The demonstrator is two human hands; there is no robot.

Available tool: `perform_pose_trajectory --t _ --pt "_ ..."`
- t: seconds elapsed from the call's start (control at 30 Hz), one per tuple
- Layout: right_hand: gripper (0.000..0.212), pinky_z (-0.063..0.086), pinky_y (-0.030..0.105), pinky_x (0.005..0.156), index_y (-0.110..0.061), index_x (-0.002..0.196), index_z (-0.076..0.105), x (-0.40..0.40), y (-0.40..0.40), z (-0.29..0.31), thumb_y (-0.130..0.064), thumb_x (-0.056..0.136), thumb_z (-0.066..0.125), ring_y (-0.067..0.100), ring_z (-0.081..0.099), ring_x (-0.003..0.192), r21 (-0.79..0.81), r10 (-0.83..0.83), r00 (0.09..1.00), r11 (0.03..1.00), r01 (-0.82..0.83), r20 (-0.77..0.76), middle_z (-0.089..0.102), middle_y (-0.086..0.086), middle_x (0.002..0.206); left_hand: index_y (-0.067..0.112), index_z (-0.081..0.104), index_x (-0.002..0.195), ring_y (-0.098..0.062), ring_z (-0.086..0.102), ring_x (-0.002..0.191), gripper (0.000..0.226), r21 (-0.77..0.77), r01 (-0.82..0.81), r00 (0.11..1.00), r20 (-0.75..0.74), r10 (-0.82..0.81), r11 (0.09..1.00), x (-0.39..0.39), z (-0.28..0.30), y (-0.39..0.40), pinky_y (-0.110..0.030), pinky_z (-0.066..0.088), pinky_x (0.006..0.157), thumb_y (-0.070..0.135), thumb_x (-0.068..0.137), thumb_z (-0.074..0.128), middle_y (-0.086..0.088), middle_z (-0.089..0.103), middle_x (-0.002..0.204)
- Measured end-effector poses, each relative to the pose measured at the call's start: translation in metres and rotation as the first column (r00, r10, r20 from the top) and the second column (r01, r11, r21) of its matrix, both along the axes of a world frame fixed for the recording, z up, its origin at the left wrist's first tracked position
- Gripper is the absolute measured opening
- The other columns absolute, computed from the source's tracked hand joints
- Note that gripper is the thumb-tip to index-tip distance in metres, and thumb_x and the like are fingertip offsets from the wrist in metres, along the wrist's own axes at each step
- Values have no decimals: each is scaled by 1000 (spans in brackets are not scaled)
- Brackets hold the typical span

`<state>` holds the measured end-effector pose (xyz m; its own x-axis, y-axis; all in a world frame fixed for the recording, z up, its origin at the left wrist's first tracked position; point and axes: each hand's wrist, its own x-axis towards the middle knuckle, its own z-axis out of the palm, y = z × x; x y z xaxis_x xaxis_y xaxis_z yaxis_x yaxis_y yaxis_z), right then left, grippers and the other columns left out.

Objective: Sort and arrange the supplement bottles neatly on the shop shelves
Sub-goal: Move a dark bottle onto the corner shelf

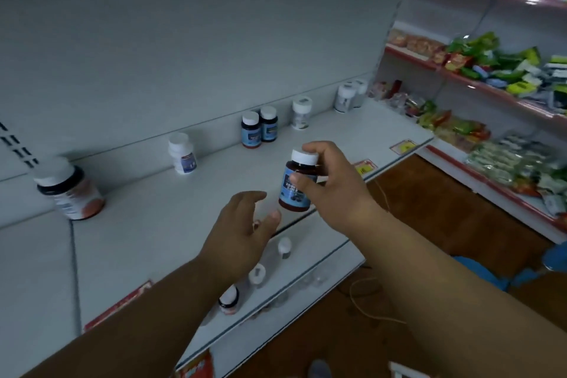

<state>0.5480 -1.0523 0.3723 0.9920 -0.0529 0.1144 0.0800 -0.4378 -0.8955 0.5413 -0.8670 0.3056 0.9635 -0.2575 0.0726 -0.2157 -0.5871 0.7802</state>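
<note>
My right hand [334,184] grips a dark bottle with a blue label and white cap [294,190], holding it upright above the front of the white shelf [147,224]. My left hand [242,233] hovers just left of and below it, fingers relaxed and holding nothing. Along the shelf's back stand two matching blue-label bottles [259,129], a white bottle [182,153], a large orange-label bottle [72,190] at the far left, a clear white-capped bottle [301,112] and two grey-white bottles [348,97].
Several more bottles [256,275] stand on the lower shelf under my left hand. Red price tags [365,166] hang on the shelf's front edge. Red-trimmed shelves with snack packets [491,67] fill the right. A brown floor with a cord lies below.
</note>
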Motion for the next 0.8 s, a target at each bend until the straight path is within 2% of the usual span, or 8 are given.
perform_pose_trajectory --t 0.07,0.17,0.37,0.5,0.67,0.8 --pt "34 52 16 76 -34 115 49 29 -16 -1 -26 89 70 3 58 104 -52 101 995 994 -100 23 59 -13 113 29 42 140 -9 47 116 78 80 -82 997 -8 83 993 15 0 -15 -25 41 94 74 78 33 10 42 138" --pt "39 51 25 85 -30 119 52 75 -29 -10 -27 87 73 6 60 102 -151 186 982 972 -179 31 62 -14 110 27 39 142 -16 43 128 71 202 -175 984 -3 179 964 43 -6 -29 -37 39 106 69 84 42 4 40 145" --pt "43 47 30 90 -23 120 51 158 -21 -41 -20 84 75 14 54 105 -381 329 943 879 -289 45 53 0 122 18 28 150 -25 31 138 78 406 -209 972 -10 233 890 109 -25 -38 -40 30 114 63 90 47 -4 31 153" --pt "42 43 32 87 -15 116 51 197 -11 -57 -16 82 75 19 51 106 -489 413 905 813 -317 100 52 4 119 15 23 152 -26 25 143 81 485 -251 955 -16 296 838 150 -34 -40 -41 26 116 62 90 48 -6 26 156" --pt "43 42 33 83 -10 117 54 226 -8 -67 -13 80 76 26 54 107 -528 498 859 764 -370 120 56 10 119 14 15 154 -27 6 149 83 589 -247 948 -17 318 769 174 -48 -47 -41 10 122 60 92 45 -9 15 161" --pt "40 44 37 76 -7 112 54 239 -12 -75 -12 78 77 29 54 98 -551 561 817 727 -410 132 53 11 113 12 6 155 -27 -3 150 84 651 -246 939 -25 343 718 185 -53 -55 -41 0 122 61 94 36 -10 6 163"
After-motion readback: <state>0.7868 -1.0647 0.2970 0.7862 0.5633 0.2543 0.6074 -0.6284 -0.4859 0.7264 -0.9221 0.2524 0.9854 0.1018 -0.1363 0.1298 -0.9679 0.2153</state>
